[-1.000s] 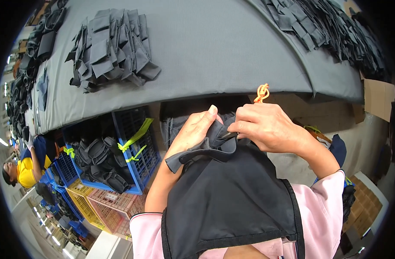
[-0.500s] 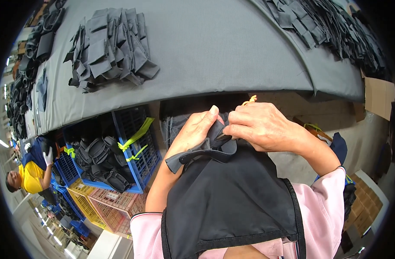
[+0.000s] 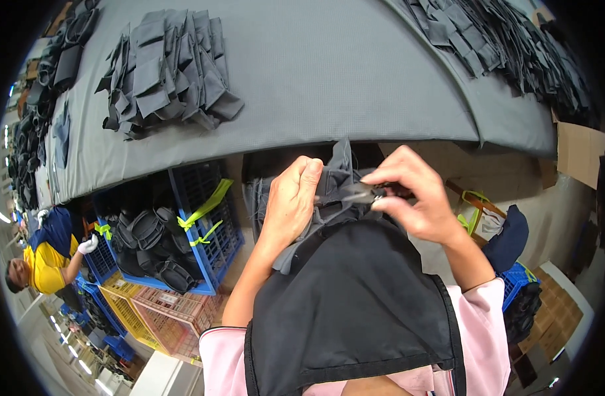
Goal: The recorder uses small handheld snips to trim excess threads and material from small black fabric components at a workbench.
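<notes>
Over my lap, my left hand [image 3: 293, 198] is closed on a dark grey fabric strip [image 3: 335, 173], its thumb pressed along the top. Close on the right, my right hand [image 3: 415, 195] pinches a pair of thread snips [image 3: 360, 196]. The metal blades are blurred by motion and point left at the fabric. Whether they touch the cloth I cannot tell. Some of the strip is hidden behind my left fingers, and one end hangs down beside my wrist. A black apron [image 3: 342, 297] covers my front below the hands.
A grey-covered table [image 3: 302, 79] spans the far side, bearing a stack of grey fabric strips [image 3: 167, 72] and a larger pile [image 3: 494, 53] at right. Left stands a blue crate [image 3: 213, 264] of black pieces. A co-worker in yellow [image 3: 48, 267] is far left; a cardboard box [image 3: 581, 152] is right.
My right hand has drawn slightly right and opened from the cloth, showing the snips. The fabric strip has turned; its end now points up between my hands, and the curled loop is gone from view.
</notes>
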Action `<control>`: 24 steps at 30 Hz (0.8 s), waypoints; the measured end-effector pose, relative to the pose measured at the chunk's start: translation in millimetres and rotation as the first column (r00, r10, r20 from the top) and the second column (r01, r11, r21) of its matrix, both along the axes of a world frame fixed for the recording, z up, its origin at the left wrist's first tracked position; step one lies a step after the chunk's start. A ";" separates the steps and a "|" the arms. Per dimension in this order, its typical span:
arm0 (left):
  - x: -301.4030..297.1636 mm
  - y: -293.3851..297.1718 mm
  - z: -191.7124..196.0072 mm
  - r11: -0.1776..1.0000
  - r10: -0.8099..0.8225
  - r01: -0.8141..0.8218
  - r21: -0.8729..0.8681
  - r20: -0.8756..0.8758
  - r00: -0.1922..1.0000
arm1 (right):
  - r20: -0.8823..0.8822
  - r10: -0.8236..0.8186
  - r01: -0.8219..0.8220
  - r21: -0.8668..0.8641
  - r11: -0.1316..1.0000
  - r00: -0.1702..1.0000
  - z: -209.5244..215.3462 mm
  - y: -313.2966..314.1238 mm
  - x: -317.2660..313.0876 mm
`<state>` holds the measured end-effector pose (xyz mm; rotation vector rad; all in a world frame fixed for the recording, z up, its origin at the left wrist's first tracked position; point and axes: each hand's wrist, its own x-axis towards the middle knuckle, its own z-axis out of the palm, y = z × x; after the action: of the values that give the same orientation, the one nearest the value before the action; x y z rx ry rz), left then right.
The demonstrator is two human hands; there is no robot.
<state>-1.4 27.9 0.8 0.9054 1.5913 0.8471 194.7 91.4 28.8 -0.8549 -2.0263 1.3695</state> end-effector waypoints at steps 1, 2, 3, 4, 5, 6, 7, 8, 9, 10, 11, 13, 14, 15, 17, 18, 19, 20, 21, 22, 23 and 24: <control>2.0 1.5 0.5 0.999 0.032 -0.033 0.039 0.032 0.999 | 0.013 -0.014 0.015 -0.106 0.994 1.000 -0.3 -6.6 -4.9; 0.8 1.4 -2.5 1.000 0.006 -0.007 0.015 0.076 0.997 | 0.078 0.064 -0.056 -0.096 0.994 0.995 -6.3 -10.2 -7.8; 3.5 0.5 -4.8 1.000 0.002 -0.004 0.017 0.077 0.997 | 0.089 0.078 -0.067 -0.130 0.989 0.993 -16.0 -16.4 -11.3; 8.0 -0.8 -6.3 0.994 0.046 -0.055 0.090 0.107 0.993 | 0.063 0.050 -0.035 -0.221 0.975 0.997 -21.5 -20.3 -11.0; 10.5 -1.3 -6.8 0.981 0.087 -0.109 0.160 0.141 0.986 | 0.039 0.020 -0.007 -0.310 0.951 0.999 -25.7 -22.9 -10.8; 10.3 -0.7 -6.2 0.983 0.076 -0.103 0.154 0.174 0.982 | 0.039 0.020 -0.007 -0.309 0.951 0.999 -31.5 -23.2 -11.3; 11.9 -1.3 -7.4 0.982 0.077 -0.104 0.155 0.173 0.982 | 0.017 -0.046 0.048 -0.175 0.983 0.999 -37.1 -21.9 -12.8; 14.2 -2.6 -9.5 0.970 0.100 -0.136 0.202 0.177 0.979 | -0.013 -0.108 0.107 -0.039 0.993 0.994 -39.6 -20.6 -14.4; 15.5 -3.1 -11.1 0.954 0.123 -0.167 0.249 0.184 0.975 | -0.013 -0.108 0.107 -0.038 0.994 0.994 -40.1 -19.7 -16.9; 14.5 -3.5 -8.2 0.968 0.134 -0.174 0.182 0.210 0.968 | -0.019 -0.152 0.149 -0.118 0.982 0.988 -40.4 -19.1 -20.1; 13.4 -4.4 -8.8 0.968 0.135 -0.175 0.183 0.211 0.968 | -0.022 -0.197 0.189 -0.197 0.962 0.980 -40.9 -18.2 -22.8; 10.8 -8.5 -8.9 0.990 0.121 -0.142 0.022 0.409 0.905 | -0.039 -0.201 0.191 -0.177 0.966 0.979 -43.8 -14.9 -28.4; 13.0 -12.3 -8.5 0.988 0.155 -0.148 -0.052 0.460 0.874 | -0.054 -0.207 0.197 -0.155 0.968 0.977 -46.2 -12.0 -30.7; 17.7 -16.5 -6.6 0.977 0.211 -0.197 -0.084 0.547 0.810 | -0.071 -0.211 0.201 -0.135 0.970 0.975 -47.7 -9.2 -33.1; 18.7 -21.1 -8.7 0.968 0.245 -0.240 -0.078 0.528 0.813 | 0.002 -0.110 0.107 -0.247 0.963 0.994 -45.5 -6.8 -31.1; 19.8 -21.0 -9.6 0.966 0.249 -0.244 -0.081 0.528 0.812 | -0.001 -0.158 0.156 -0.147 0.977 0.987 -42.1 -11.0 -32.9; 21.8 -20.7 -8.1 0.954 0.268 -0.296 -0.035 0.537 0.800 | -0.009 -0.203 0.202 -0.049 0.978 0.979 -35.4 -15.8 -33.9; 22.6 -20.7 -7.8 0.938 0.284 -0.347 0.012 0.548 0.787 | 0.072 -0.194 0.196 -0.013 0.981 0.978 -18.7 -18.6 -31.8; 21.9 -19.5 -11.5 0.939 0.271 -0.341 0.042 0.521 0.809 | 0.133 -0.217 0.205 0.095 0.974 0.967 -14.7 -21.6 -27.5; 22.2 -18.4 -11.9 0.930 0.288 -0.362 0.063 0.487 0.824 | 0.187 -0.211 0.186 0.145 0.972 0.959 -13.0 -24.1 -22.1; 22.1 -17.4 -12.0 0.920 0.306 -0.382 0.085 0.453 0.837 | 0.240 -0.208 0.163 0.195 0.967 0.948 -11.6 -26.1 -18.4; 22.1 -16.4 -11.9 0.922 0.303 -0.379 0.084 0.455 0.837 | 0.242 -0.212 0.166 0.195 0.967 0.947 -9.2 -29.1 -16.7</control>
<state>20.7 11.5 -11.1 0.4947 1.3102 1.3569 178.1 62.3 19.6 -1.1684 -2.1539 1.0017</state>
